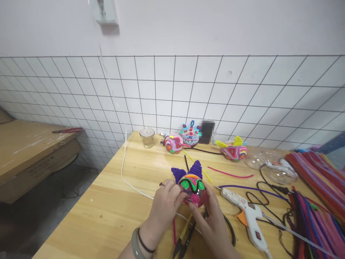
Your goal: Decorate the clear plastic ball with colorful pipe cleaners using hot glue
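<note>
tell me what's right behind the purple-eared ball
Right behind the purple-eared ball, a black strip and a yellow strip show; parts of both are covered by it.

There are one left hand [167, 198], one right hand [211, 217], four decorated balls [194, 179], two purple ears [197, 171], one glue gun [252, 217], one pair of scissors [185, 245], one glass [147, 139], one wall socket [108, 15] and one bangle [135, 241].

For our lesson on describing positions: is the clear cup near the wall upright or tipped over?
Upright: the clear cup has its wider rim uppermost and its narrower base on the table.
</note>
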Demonstrator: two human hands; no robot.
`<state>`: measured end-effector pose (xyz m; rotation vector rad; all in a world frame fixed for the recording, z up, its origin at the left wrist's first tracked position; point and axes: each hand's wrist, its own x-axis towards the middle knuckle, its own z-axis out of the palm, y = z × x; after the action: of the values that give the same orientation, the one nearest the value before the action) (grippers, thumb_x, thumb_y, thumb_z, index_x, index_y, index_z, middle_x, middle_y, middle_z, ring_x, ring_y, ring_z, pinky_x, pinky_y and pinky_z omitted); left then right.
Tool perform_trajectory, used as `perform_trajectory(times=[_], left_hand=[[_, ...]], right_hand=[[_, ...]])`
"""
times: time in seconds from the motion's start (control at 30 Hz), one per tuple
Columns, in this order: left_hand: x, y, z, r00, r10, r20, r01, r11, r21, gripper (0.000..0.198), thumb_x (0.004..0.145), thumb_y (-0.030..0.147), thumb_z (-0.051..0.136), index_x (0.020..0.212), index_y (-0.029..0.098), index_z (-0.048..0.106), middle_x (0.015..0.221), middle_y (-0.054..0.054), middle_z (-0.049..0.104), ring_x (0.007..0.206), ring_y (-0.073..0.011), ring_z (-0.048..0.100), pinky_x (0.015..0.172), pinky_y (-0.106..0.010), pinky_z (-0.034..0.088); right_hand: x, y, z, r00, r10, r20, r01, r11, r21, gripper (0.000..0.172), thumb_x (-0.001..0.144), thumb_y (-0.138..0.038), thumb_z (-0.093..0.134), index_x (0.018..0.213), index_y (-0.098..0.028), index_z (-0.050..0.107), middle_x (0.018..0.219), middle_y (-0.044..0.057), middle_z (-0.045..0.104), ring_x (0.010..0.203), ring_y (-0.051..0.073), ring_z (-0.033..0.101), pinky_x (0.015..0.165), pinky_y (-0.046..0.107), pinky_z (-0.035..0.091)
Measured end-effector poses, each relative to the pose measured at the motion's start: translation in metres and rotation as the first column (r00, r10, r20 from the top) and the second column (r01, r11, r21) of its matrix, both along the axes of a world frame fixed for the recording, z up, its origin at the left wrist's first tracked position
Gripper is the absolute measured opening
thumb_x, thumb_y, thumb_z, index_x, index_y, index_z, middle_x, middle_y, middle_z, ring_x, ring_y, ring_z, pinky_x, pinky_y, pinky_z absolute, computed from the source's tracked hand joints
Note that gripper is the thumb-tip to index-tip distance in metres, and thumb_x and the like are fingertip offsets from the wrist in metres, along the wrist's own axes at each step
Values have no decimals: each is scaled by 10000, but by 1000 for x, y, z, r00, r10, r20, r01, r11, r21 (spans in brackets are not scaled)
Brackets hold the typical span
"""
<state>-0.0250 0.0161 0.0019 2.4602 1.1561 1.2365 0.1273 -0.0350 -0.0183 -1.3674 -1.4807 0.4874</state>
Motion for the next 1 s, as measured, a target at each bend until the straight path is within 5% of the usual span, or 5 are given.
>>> perform_trajectory(times=[0.23, 0.5, 0.67, 0.83, 1.0], left_hand=[[2, -2, 1, 994, 53, -90, -28, 966, 258, 286, 932, 136, 356, 672, 205, 455, 623, -19, 533, 609, -170, 475, 539, -298, 361], [-3, -3, 1, 947, 32, 319, 12, 991, -137, 290, 942, 213, 363, 662, 211, 438, 622, 5, 483, 602, -142, 474, 572, -275, 393], [-11, 7, 4, 598, 289, 748, 120, 890, -440, 291, 900, 370, 478, 671, 194, 516, 629, 11, 527, 603, -134, 518, 616, -276, 432], [-15, 25, 0, 282, 446, 849, 224, 830, -511, 273, 704, 402, 718, 766, 178, 574, 641, 21, 591, 575, -117, 533, 617, -264, 454], [-3, 18, -3, 458, 402, 793, 204, 821, -533, 246, 633, 304, 769, 789, 179, 626, 717, -7, 619, 637, -132, 563, 623, -259, 458]], right_hand=[[-3, -1, 5, 996, -23, 82, 22, 1000, 8, 482, 887, -332, 555, 1327, -250, 376, 1285, 84, 522, 1197, 248, 496, 985, 407, 433], [-2, 2, 1, 985, -14, -172, -6, 994, -111, 550, 850, -392, 599, 1338, -235, 400, 1350, 102, 502, 1249, 272, 469, 1053, 455, 371], [-5, 7, -1, 848, 24, -529, -99, 989, -114, 555, 836, -416, 626, 1328, -272, 412, 1338, 88, 546, 1190, 259, 545, 973, 426, 468], [-6, 12, 1, 755, -26, -656, -53, 993, -101, 532, 807, -439, 663, 1262, -262, 453, 1264, 96, 612, 1159, 266, 576, 973, 449, 472], [-4, 12, 2, 786, -6, -618, -62, 994, -89, 544, 817, -435, 652, 1288, -266, 438, 1317, 100, 570, 1186, 267, 555, 970, 442, 474]])
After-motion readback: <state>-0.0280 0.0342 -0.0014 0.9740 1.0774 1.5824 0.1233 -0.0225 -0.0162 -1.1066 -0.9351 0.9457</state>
